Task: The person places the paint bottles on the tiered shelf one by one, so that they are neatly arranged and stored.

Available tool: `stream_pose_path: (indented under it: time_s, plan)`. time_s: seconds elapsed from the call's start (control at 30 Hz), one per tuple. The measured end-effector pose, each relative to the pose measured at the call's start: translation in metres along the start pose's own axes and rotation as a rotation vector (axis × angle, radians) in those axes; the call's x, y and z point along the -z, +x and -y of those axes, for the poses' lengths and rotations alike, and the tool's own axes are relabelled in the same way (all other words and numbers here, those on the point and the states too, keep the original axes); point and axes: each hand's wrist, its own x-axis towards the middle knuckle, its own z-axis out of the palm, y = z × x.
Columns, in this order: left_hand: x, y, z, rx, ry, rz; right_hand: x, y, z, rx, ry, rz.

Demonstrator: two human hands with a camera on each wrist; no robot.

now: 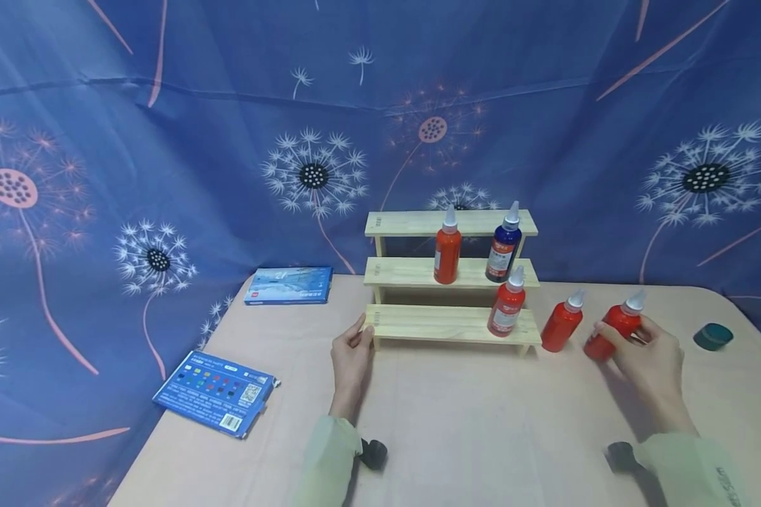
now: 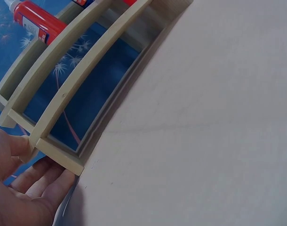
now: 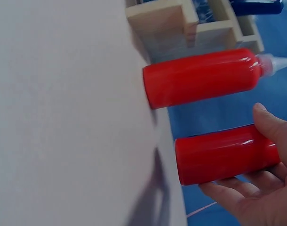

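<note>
My left hand (image 1: pixel 351 359) grips the left end of the lowest step of a three-tier wooden shelf (image 1: pixel 431 321), thumb on top and fingers beneath. In my right hand (image 1: pixel 653 362) is a red paint bottle (image 3: pixel 223 154) with a pointed cap, its thumb and fingers wrapped round the upper body. A second red bottle (image 1: pixel 561 325) stands on the table between that hand and the shelf. On the lowest step, at the right, is another red bottle (image 1: pixel 506 310). An orange-red bottle (image 1: pixel 447 255) and a dark blue bottle (image 1: pixel 502 250) stand on the middle step.
A dark green round object (image 1: pixel 713 336) sits at the table's right side. Two flat blue boxes, one at the back (image 1: pixel 288 285) and one nearer (image 1: pixel 218 391), lie on the left. A blue dandelion-patterned cloth (image 1: pixel 228 141) hangs behind the table.
</note>
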Motion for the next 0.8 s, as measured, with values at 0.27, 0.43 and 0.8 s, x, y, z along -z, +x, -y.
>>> stream_pose_path:
  time_s: [0.27,0.43,0.8]
  plan:
    - [-0.001,0.001,-0.002,0.007,0.014,-0.002,0.013,-0.027,0.012,0.082,-0.051,-0.010]
    - [-0.001,0.002,-0.001,0.007,-0.001,-0.001,0.013,-0.044,0.019,0.143,-0.096,-0.019]
    - [0.000,0.001,-0.003,0.007,-0.031,0.016,-0.008,-0.076,0.041,0.264,-0.062,0.044]
